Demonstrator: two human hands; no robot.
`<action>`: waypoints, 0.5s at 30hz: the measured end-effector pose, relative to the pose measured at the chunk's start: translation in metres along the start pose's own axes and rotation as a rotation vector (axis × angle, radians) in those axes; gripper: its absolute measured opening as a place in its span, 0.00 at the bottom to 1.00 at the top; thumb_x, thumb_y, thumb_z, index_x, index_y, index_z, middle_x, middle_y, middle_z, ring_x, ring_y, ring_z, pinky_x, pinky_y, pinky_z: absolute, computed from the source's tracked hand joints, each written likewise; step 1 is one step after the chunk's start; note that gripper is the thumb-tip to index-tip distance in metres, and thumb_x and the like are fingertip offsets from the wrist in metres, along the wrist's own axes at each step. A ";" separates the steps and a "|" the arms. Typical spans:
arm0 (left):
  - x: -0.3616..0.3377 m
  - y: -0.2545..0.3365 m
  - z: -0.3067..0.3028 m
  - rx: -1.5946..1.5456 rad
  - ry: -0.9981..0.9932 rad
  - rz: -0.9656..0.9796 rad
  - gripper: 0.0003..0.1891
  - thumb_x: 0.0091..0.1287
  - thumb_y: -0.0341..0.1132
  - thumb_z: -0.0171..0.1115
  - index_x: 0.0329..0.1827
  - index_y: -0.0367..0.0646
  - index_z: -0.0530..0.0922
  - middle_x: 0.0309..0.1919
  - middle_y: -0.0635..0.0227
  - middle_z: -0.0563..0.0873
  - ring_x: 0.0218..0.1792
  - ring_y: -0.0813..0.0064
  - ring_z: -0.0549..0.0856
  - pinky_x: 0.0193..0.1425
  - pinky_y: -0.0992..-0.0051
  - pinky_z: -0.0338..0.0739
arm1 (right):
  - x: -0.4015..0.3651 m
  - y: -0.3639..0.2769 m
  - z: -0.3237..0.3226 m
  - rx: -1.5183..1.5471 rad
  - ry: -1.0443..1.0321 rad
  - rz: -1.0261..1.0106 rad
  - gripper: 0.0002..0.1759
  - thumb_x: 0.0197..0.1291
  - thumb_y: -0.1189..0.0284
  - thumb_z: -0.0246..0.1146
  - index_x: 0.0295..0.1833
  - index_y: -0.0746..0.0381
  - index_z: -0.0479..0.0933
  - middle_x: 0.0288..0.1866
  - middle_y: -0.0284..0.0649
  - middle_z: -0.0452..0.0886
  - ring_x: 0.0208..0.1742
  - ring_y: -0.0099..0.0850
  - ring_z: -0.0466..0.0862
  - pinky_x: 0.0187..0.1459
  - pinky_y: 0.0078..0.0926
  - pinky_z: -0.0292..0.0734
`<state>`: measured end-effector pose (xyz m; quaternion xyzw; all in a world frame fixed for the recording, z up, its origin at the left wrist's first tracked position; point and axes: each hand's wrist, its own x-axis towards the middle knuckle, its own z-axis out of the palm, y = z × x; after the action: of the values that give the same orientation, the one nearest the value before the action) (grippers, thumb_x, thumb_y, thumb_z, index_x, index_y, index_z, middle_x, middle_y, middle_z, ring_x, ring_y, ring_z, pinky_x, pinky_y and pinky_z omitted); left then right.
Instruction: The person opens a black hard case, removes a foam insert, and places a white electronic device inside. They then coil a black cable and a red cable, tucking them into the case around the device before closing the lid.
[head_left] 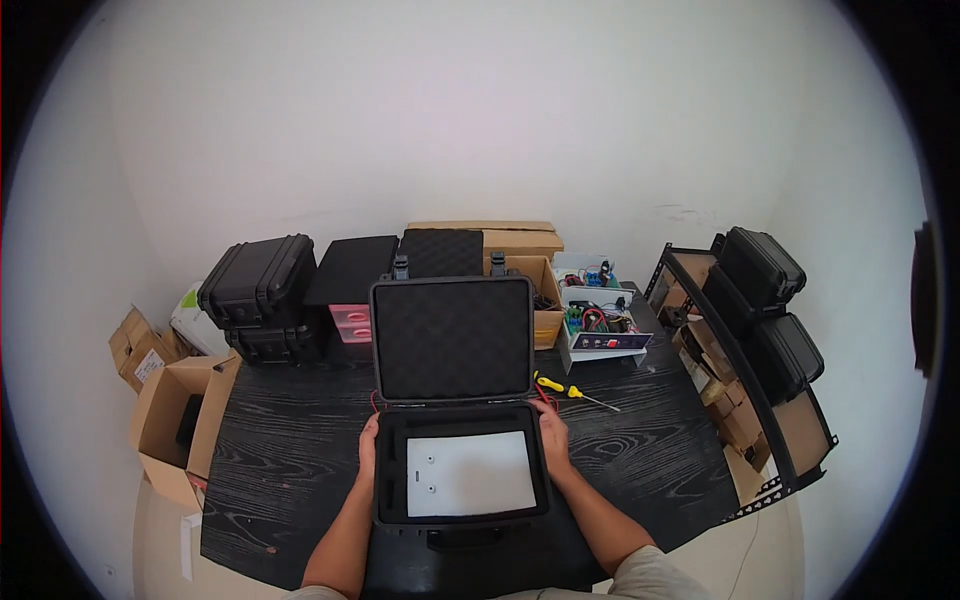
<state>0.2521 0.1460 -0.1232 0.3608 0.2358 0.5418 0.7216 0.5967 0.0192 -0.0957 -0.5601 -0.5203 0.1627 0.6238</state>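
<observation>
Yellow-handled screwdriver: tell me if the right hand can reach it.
Probably yes: the yellow-handled screwdriver lies just beyond the right hand, apparently unobstructed, though that hand must leave the open hard case.

A panel (480,475) lies in the case (452,340) on the table (280,430), drawers (352,323) behind to the left, screwdriver (575,392) to the right.
</observation>
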 end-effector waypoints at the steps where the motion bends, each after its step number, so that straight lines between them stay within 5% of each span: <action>1: 0.001 -0.001 -0.002 -0.015 -0.005 -0.007 0.24 0.81 0.48 0.54 0.68 0.39 0.78 0.57 0.64 0.87 0.58 0.69 0.87 0.66 0.67 0.82 | 0.010 -0.016 -0.005 -0.024 0.023 -0.032 0.22 0.86 0.63 0.52 0.64 0.68 0.82 0.53 0.40 0.88 0.54 0.29 0.86 0.58 0.27 0.79; 6: -0.001 0.001 0.004 -0.008 0.018 -0.024 0.24 0.81 0.48 0.53 0.67 0.39 0.79 0.56 0.64 0.88 0.57 0.69 0.87 0.67 0.67 0.82 | 0.115 -0.066 -0.025 -0.175 0.098 -0.056 0.11 0.78 0.77 0.60 0.59 0.67 0.83 0.50 0.40 0.90 0.52 0.26 0.87 0.53 0.24 0.81; 10: 0.003 -0.006 -0.007 0.024 0.025 0.007 0.24 0.82 0.48 0.52 0.67 0.38 0.79 0.56 0.63 0.88 0.57 0.69 0.87 0.67 0.67 0.81 | 0.230 -0.061 -0.020 -0.390 0.073 -0.203 0.14 0.74 0.73 0.65 0.59 0.67 0.83 0.51 0.46 0.92 0.53 0.33 0.91 0.55 0.33 0.84; 15: 0.001 -0.005 -0.004 0.037 0.012 0.010 0.26 0.84 0.51 0.51 0.68 0.35 0.78 0.58 0.62 0.88 0.58 0.70 0.86 0.69 0.67 0.80 | 0.321 -0.003 0.006 -0.557 -0.208 -0.083 0.19 0.69 0.68 0.70 0.61 0.66 0.83 0.53 0.52 0.91 0.56 0.42 0.91 0.59 0.37 0.83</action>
<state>0.2523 0.1476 -0.1298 0.3720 0.2487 0.5430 0.7106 0.7206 0.2735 0.0554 -0.6685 -0.6283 0.0445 0.3955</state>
